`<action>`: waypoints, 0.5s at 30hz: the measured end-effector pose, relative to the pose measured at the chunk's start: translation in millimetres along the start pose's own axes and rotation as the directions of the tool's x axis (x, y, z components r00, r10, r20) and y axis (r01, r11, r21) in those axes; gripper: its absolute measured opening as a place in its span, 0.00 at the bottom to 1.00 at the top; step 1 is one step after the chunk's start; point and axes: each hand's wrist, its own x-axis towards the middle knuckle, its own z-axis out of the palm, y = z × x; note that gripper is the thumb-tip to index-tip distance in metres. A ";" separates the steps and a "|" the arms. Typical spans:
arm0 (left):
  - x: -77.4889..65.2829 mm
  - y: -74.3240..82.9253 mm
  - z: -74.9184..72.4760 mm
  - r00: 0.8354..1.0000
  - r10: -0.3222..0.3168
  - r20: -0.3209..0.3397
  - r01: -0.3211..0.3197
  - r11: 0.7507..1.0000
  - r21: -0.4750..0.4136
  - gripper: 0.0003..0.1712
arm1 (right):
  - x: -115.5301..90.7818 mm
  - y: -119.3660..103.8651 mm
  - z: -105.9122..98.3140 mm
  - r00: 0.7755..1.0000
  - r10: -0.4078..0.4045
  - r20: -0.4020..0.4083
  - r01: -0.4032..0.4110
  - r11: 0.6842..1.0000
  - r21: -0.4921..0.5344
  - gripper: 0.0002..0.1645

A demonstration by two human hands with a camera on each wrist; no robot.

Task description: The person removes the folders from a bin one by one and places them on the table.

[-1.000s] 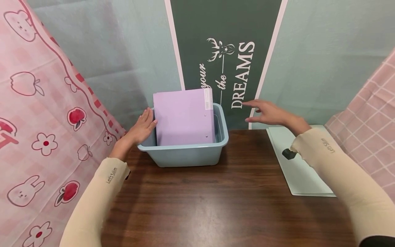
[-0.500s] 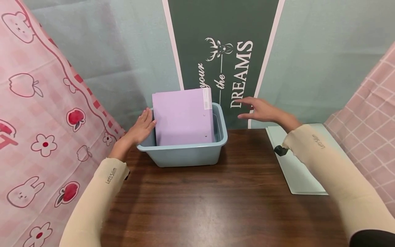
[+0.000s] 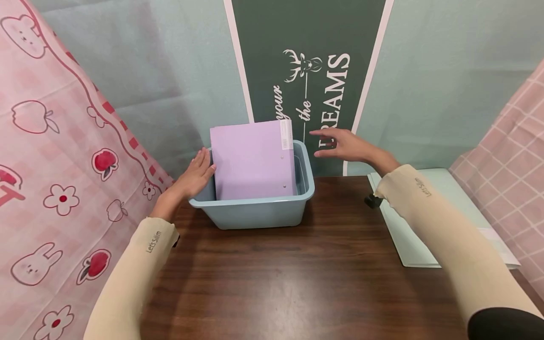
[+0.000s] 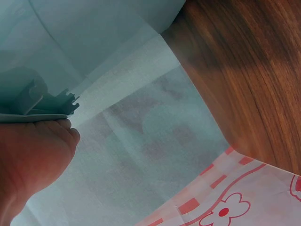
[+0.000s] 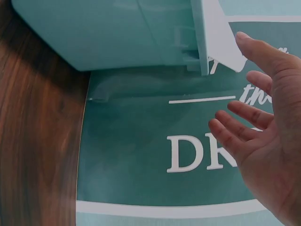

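A light blue plastic bin (image 3: 255,215) stands at the back of the table. Purple file folders (image 3: 250,160) lean upright inside it, rising above the rim, with a white label and two rivets at the right side. My left hand (image 3: 193,177) rests at the bin's left rim, fingers extended; in the left wrist view the hand (image 4: 37,160) lies against the rim, fingers mostly hidden. Right of the bin my right hand (image 3: 346,144) hangs in the air, apart from it. The right wrist view shows that hand (image 5: 268,127) with fingers spread and holding nothing.
Pale green folders (image 3: 412,236) lie flat at the right of the brown wooden table (image 3: 272,278), partly under the right forearm. A green printed cloth (image 3: 297,28) hangs behind the bin. Pink cloths (image 3: 76,156) flank both sides.
My right hand has moved left towards the bin, uncovering more of the green folders. The left hand, the bin and the purple folders have stayed in place.
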 end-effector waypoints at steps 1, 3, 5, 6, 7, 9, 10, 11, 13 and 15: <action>-0.3 0.3 -0.3 1.000 0.001 0.000 -0.001 1.000 -0.002 0.42 | 2.3 -1.4 0.7 1.000 -0.003 0.001 0.003 1.000 0.007 0.45; -0.4 0.8 -0.7 1.000 0.004 0.000 -0.004 1.000 -0.007 0.42 | 7.1 -3.7 2.4 1.000 -0.009 -0.002 0.009 1.000 0.025 0.44; -0.7 1.2 -0.9 1.000 0.009 -0.005 -0.009 1.000 -0.010 0.42 | 11.5 -5.4 4.0 1.000 -0.017 -0.008 0.017 0.999 0.048 0.44; -0.7 1.1 -1.1 1.000 0.010 -0.005 -0.010 1.000 -0.011 0.42 | 13.6 -6.5 4.7 1.000 -0.020 -0.009 0.021 0.998 0.060 0.44; -0.8 1.2 -1.2 1.000 0.010 -0.005 -0.010 1.000 -0.013 0.42 | 15.4 -7.6 5.2 1.000 -0.023 -0.009 0.023 0.997 0.071 0.43; -0.5 0.6 -1.2 1.000 0.011 -0.005 -0.011 1.000 -0.014 0.42 | 18.3 -8.9 6.3 1.000 -0.026 -0.011 0.027 0.996 0.087 0.43; -0.5 0.5 -1.2 1.000 0.011 -0.006 -0.011 1.000 -0.015 0.42 | 19.9 -9.3 6.8 1.000 -0.027 -0.011 0.028 0.995 0.095 0.42; -0.2 0.2 -1.1 1.000 0.011 -0.006 -0.011 1.000 -0.015 0.42 | 21.5 -9.2 7.5 1.000 -0.025 -0.010 0.026 0.995 0.099 0.42; 0.6 -0.7 -0.8 1.000 0.009 -0.003 -0.009 1.000 -0.011 0.42 | 24.0 -9.2 8.8 1.000 -0.016 -0.012 0.017 0.994 0.108 0.42; 1.1 -1.3 -0.6 1.000 0.007 -0.001 -0.007 1.000 -0.007 0.42 | 26.7 -8.7 10.3 1.000 -0.004 -0.018 0.006 0.992 0.122 0.42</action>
